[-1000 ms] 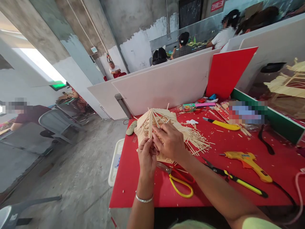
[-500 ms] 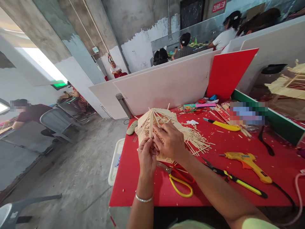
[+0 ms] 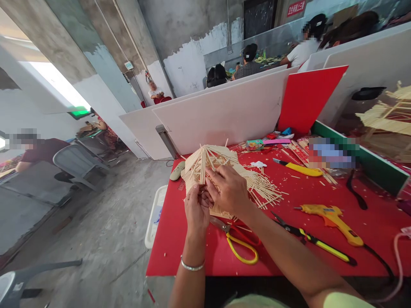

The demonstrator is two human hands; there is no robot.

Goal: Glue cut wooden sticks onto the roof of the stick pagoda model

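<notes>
A roof-like model of thin wooden sticks (image 3: 193, 164) stands on the red tabletop, its peak toward the back. My left hand (image 3: 196, 205), with a silver bangle on the wrist, pinches the lower ends of a narrow bundle of sticks (image 3: 203, 169) that slopes down from the peak. From the right, my right hand (image 3: 229, 188) reaches over the model, its thumb and fingers closed at the same stick ends. Both hands' fingertips nearly meet there and partly hide the sticks. Scissors (image 3: 242, 250) with yellow and red handles lie just below my hands.
On the red table (image 3: 180, 252) lie a yellow glue gun (image 3: 334, 218), pliers (image 3: 316, 241), a yellow utility knife (image 3: 298, 167) and loose sticks (image 3: 265, 190). A greenish oval object (image 3: 177, 171) sits at the left edge. White panels (image 3: 224, 111) stand behind; people sit beyond.
My left fingers have shifted slightly at the stick ends, with the hand a little more opened toward me. My right hand stays nearly in place. The whole view has shifted slightly.
</notes>
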